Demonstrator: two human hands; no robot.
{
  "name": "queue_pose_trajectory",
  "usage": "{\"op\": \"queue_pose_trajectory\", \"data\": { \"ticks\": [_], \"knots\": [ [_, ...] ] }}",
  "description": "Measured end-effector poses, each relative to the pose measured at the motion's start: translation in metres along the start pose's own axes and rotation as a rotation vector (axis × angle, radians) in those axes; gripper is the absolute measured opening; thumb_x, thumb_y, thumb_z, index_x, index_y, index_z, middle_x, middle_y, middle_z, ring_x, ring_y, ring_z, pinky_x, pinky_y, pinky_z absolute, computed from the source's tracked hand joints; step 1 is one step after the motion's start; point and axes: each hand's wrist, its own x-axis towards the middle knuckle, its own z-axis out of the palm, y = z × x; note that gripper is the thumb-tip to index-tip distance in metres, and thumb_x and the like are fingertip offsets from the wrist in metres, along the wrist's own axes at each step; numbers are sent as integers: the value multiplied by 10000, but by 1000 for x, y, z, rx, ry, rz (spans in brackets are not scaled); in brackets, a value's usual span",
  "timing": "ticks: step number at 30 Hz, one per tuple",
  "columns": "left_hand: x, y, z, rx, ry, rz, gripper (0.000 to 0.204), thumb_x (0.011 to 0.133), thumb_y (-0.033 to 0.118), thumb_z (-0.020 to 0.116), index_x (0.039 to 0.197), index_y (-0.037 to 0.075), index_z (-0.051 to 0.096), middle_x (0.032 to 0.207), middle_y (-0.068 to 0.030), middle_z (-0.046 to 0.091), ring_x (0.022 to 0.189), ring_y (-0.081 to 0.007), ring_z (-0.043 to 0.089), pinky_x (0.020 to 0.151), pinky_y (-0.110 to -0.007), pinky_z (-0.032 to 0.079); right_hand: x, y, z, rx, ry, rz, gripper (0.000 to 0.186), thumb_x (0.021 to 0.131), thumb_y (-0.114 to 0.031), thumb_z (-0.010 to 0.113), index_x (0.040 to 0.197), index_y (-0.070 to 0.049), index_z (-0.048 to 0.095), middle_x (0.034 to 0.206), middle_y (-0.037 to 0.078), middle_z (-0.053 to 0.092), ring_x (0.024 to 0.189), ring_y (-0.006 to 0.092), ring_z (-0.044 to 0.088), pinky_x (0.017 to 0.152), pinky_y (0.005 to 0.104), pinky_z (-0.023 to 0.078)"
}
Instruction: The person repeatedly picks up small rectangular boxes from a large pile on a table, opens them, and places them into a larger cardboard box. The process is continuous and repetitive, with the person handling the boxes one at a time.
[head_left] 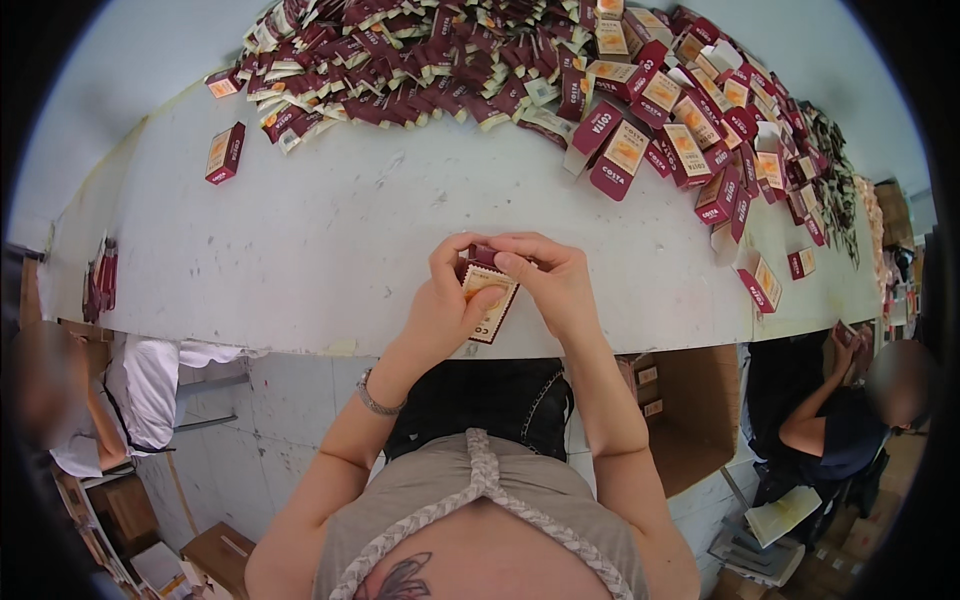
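Note:
Near the table's front edge I hold a small maroon-and-cream carton (489, 322) between both hands. My left hand (446, 305) grips it from the left, with the thumb lying across its cream face. Fingers of my right hand (556, 284) pinch at the carton's upper end, where a maroon flap shows. What is inside the carton is hidden.
A large heap of maroon sachets (420, 75) covers the far side of the white table (330, 230). Several cartons (685, 150) are piled at the far right. One carton (225, 153) stands apart at left. A cardboard box (695, 420) is below the front edge. People sit at both sides.

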Motion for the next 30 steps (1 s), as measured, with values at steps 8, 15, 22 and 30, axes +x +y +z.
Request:
{"op": "queue_pose_trajectory", "data": {
  "ticks": [8,15,22,30],
  "knots": [
    [-9,-6,1,-265,-70,-79,194,903,19,532,1067,52,435,1144,-131,456,968,-198,513,852,-320,455,-35,8,-5,-121,-178,40,316,905,-48,569,1220,-23,588,1355,131,499,1180,179,514,967,314,429],
    [23,30,-7,-137,-302,20,155,940,74,483,1085,55,435,1264,-137,438,990,-193,528,869,-306,439,-59,17,20,-279,253,-351,292,931,1,488,1216,45,535,1385,194,446,1223,236,499,980,325,424],
    [118,-78,-191,778,486,-128,502,855,290,642,1251,40,461,1043,-145,578,871,-241,563,809,-365,458,-136,-62,-94,-583,389,122,208,882,15,524,1047,20,651,1109,140,643,991,230,627,897,319,484],
    [120,-155,-352,1192,358,-772,791,817,443,588,1463,176,217,1244,-248,497,1170,-407,481,944,-488,432,22,-46,-37,-1107,146,-432,287,809,-142,681,1085,-66,655,1093,135,653,1015,296,610,910,378,465]
  ]
}}
